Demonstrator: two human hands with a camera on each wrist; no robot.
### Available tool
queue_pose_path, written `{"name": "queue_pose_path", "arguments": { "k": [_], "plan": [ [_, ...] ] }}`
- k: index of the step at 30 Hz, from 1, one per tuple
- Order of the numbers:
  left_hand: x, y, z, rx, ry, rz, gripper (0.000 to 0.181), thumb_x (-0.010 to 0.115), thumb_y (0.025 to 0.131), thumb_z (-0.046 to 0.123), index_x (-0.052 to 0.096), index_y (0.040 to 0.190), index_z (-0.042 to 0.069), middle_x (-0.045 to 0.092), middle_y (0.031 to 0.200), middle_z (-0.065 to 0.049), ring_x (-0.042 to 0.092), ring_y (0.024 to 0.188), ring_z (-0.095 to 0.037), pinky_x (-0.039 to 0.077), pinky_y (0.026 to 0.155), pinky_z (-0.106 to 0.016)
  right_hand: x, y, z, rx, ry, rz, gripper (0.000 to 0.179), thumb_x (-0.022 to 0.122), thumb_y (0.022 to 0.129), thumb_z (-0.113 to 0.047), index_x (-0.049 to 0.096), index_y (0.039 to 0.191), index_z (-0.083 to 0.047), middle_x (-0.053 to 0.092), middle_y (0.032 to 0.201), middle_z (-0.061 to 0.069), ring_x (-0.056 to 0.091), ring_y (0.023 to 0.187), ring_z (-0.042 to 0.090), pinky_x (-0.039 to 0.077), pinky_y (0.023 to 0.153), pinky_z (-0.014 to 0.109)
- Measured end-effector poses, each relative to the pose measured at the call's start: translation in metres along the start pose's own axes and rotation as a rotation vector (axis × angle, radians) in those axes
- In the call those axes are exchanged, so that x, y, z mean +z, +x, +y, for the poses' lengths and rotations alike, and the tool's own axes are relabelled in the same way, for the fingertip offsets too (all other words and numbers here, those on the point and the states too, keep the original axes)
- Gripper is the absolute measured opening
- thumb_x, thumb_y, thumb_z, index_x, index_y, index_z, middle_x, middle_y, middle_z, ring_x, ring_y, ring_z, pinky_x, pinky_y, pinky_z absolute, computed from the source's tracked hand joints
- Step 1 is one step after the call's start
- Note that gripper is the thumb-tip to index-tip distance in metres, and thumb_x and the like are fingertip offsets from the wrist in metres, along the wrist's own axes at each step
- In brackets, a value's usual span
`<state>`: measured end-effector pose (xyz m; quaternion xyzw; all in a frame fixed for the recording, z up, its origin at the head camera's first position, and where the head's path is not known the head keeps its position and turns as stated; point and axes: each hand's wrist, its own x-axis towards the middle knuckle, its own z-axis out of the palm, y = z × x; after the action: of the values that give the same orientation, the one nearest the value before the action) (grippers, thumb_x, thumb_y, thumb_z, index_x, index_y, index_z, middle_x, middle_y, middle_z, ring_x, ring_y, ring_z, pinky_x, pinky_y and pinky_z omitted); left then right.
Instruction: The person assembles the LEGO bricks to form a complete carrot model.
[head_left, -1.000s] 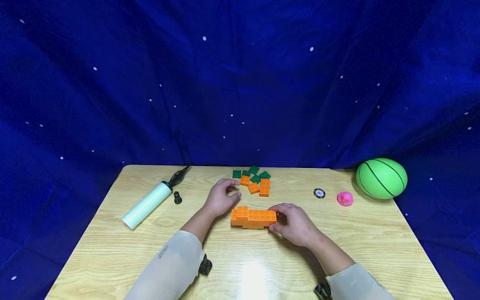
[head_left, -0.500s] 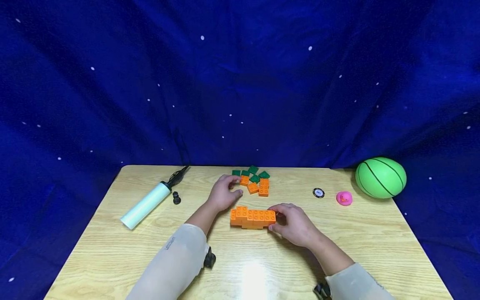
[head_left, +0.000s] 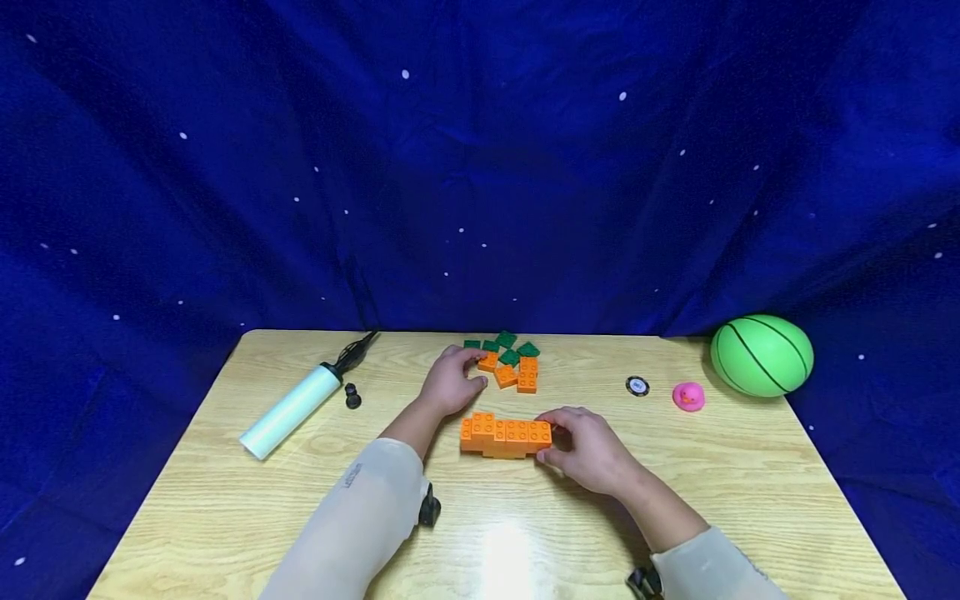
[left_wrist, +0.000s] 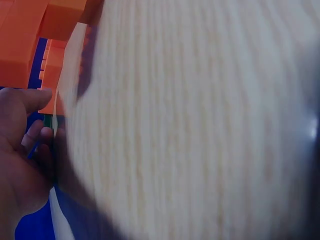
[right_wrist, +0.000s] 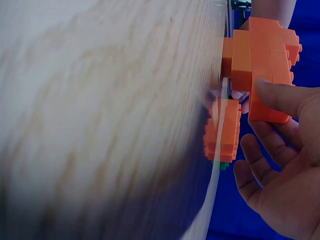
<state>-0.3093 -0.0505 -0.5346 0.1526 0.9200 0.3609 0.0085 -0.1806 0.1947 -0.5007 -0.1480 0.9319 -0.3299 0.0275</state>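
Observation:
My right hand (head_left: 592, 450) grips the right end of an orange brick assembly (head_left: 506, 435), thumb on the near side and fingers behind. Seen from the right wrist, the thumb lies against the assembly (right_wrist: 270, 60), with several fingers curled below. My left hand (head_left: 450, 382) is at the left edge of the loose bricks, its index fingertip by a small orange brick (head_left: 488, 362). Thumb and fingers are spread apart; I cannot tell whether that fingertip touches. More orange bricks (head_left: 528, 375) and several green bricks (head_left: 510, 357) lie just right of this hand.
A hand pump (head_left: 292, 411) and a small black piece (head_left: 352, 396) lie on the left of the wooden table (head_left: 225, 517). To the right are a poker chip (head_left: 637, 386), a pink rubber duck (head_left: 688, 397) and a green ball (head_left: 762, 356). A blue curtain (head_left: 480, 167) hangs behind.
The left hand has moved a little forward and right, towards the small orange brick. My right hand and the orange brick assembly have stayed in place.

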Motion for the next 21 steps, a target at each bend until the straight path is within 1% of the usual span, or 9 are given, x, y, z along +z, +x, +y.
{"name": "queue_pose_path", "arguments": {
  "k": [5,8,13,16,21],
  "plan": [
    [-0.0006,0.0006,0.0017,-0.008,0.019,0.010,0.038,0.076,0.094,0.018,0.069,0.131,0.013,0.059,0.106,-0.008,0.051,0.089,-0.020,0.045,0.083,-0.038,-0.0002,-0.0004,-0.0006,-0.003,0.002,0.002,0.043,0.087,0.084,-0.018,0.072,0.124,-0.013,0.070,0.125,0.002,0.061,0.122,0.027,0.048,0.105,0.048],
    [-0.0007,-0.0001,0.0017,-0.011,0.009,0.021,0.029,0.077,0.093,0.015,0.072,0.121,0.012,0.059,0.104,-0.010,0.051,0.089,-0.021,0.045,0.084,-0.038,-0.0004,-0.0008,-0.0008,-0.010,0.003,0.004,0.043,0.087,0.084,-0.018,0.072,0.124,-0.013,0.070,0.124,0.002,0.062,0.120,0.026,0.049,0.104,0.047],
    [0.0002,-0.0022,-0.0002,0.002,-0.007,0.037,0.016,0.080,0.091,0.012,0.071,0.104,0.013,0.057,0.102,-0.006,0.052,0.087,-0.019,0.047,0.082,-0.036,-0.0004,-0.0008,0.0004,-0.017,-0.001,0.004,0.043,0.087,0.084,-0.018,0.072,0.124,-0.012,0.070,0.124,0.003,0.062,0.119,0.027,0.049,0.104,0.048],
    [0.0003,-0.0036,-0.0013,0.014,-0.006,0.047,0.015,0.080,0.090,0.012,0.070,0.101,0.014,0.057,0.099,-0.004,0.052,0.086,-0.018,0.047,0.080,-0.035,-0.0005,-0.0009,0.0003,-0.017,-0.002,0.004,0.043,0.087,0.085,-0.018,0.072,0.124,-0.012,0.070,0.124,0.004,0.062,0.120,0.028,0.049,0.104,0.048],
    [0.0001,-0.0074,-0.0035,0.016,-0.016,0.048,0.016,0.081,0.090,0.013,0.070,0.102,0.014,0.059,0.095,-0.001,0.053,0.083,-0.016,0.047,0.078,-0.033,-0.0013,-0.0013,-0.0002,-0.016,-0.001,0.003,0.042,0.087,0.084,-0.018,0.072,0.123,-0.012,0.070,0.124,0.004,0.062,0.120,0.029,0.048,0.105,0.049]
  ]
}}
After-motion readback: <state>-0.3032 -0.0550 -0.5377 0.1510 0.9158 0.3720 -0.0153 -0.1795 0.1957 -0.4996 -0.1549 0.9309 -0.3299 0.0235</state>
